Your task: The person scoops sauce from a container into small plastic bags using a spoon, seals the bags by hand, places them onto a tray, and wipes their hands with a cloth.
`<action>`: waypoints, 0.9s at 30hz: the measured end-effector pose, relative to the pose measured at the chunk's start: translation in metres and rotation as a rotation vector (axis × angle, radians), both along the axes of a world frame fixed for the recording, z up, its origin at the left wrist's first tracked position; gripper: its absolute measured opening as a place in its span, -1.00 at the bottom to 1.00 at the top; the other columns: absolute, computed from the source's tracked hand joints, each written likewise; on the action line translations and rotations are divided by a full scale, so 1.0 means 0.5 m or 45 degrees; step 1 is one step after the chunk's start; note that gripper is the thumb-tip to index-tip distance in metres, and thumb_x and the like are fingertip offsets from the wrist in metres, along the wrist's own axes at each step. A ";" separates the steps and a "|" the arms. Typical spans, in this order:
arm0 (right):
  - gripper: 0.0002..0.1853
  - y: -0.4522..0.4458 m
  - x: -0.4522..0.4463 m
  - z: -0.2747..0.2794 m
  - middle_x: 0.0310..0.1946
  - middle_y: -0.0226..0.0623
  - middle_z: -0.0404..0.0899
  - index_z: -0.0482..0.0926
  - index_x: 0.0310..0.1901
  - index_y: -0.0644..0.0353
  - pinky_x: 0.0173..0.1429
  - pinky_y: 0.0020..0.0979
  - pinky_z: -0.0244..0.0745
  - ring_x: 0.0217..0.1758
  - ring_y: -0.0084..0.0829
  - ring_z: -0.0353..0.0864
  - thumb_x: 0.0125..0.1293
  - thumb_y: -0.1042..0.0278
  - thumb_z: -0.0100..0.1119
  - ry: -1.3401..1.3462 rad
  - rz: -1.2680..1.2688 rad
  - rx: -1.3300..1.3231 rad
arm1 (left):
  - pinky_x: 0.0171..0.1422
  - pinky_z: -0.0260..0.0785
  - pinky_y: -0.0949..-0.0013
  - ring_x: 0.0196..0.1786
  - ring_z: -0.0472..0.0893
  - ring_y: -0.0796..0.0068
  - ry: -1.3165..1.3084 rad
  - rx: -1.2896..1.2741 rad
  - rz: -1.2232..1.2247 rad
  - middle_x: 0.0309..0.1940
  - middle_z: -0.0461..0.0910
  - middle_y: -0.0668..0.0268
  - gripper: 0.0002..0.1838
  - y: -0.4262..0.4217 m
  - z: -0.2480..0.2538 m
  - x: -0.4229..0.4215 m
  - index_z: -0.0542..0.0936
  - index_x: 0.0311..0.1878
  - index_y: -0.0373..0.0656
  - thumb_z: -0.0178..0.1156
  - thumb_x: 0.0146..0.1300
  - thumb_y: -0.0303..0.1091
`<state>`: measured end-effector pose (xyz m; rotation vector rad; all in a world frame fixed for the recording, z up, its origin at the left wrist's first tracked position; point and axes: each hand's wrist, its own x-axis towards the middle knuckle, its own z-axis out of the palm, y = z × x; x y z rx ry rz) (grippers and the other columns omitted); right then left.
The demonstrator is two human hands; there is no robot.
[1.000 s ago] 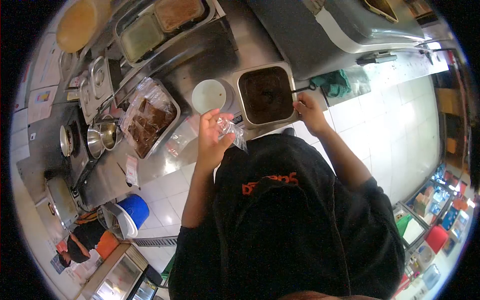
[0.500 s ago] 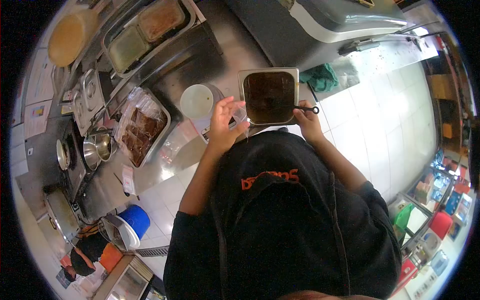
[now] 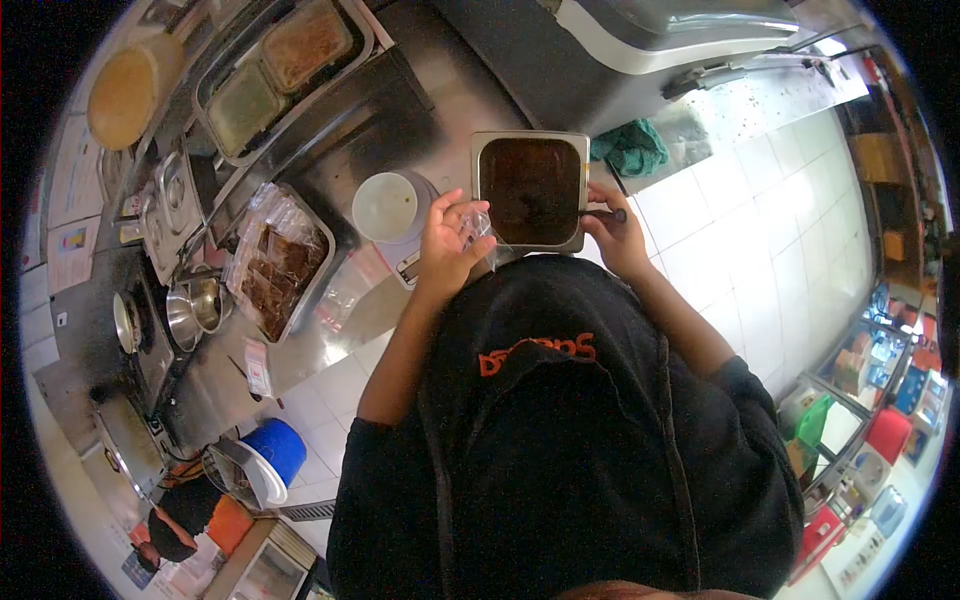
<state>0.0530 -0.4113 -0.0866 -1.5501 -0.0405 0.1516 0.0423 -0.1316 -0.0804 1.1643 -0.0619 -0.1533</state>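
A square metal pan [image 3: 530,190] with dark brown contents stands at the counter's near edge, in front of my body. My left hand [image 3: 452,240] holds a small clear plastic bag [image 3: 477,228] beside the pan's left side. At the pan's right side, my right hand [image 3: 615,235] has its fingers round the dark handle [image 3: 606,215] of a utensil that reaches into the pan. A white bowl [image 3: 385,207] sits left of my left hand, on what looks like a scale. Farther left, a tray [image 3: 325,262] holds brown filled plastic bags [image 3: 278,265].
Flat plastic bags [image 3: 352,290] lie on the metal counter [image 3: 215,385]. A green cloth [image 3: 630,148] is right of the pan. Metal bowls [image 3: 195,308] are at the left. Beyond a blue bucket [image 3: 274,450], another person [image 3: 180,515] is at the lower left.
The view has shifted. My left hand and its bag have come closer to the pan's left side. The utensil's handle has swung lower, and my right hand has closed round it.
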 end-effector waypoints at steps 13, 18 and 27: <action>-0.76 -0.036 0.020 0.074 -0.23 -0.28 0.65 0.70 -0.17 0.13 -0.07 -0.30 0.49 -0.11 -0.34 0.56 0.09 0.54 0.34 -0.432 0.141 -0.504 | 0.22 0.38 0.34 0.17 0.48 0.38 0.157 0.013 0.035 0.12 0.50 0.07 -0.18 0.025 0.018 0.007 0.13 0.35 -0.17 0.39 0.09 -0.56; -0.80 0.011 0.062 0.085 -0.27 -0.46 0.70 0.72 -0.25 0.08 -0.02 -0.33 0.43 -0.13 -0.35 0.55 0.02 0.47 0.36 -1.027 0.142 -1.067 | 0.23 0.41 0.29 0.21 0.48 0.27 0.147 0.007 0.053 0.15 0.46 0.06 -0.18 0.035 0.052 -0.003 0.15 0.36 -0.17 0.40 0.08 -0.57; -0.81 0.009 0.035 0.097 -0.24 -0.49 0.72 0.73 -0.26 0.04 -0.01 -0.31 0.33 -0.12 -0.38 0.53 0.02 0.40 0.38 -0.904 0.428 -0.901 | 0.26 0.41 0.25 0.26 0.46 0.18 -0.007 0.060 0.189 0.20 0.41 0.05 -0.11 0.044 0.083 -0.017 0.16 0.38 -0.20 0.45 0.00 -0.61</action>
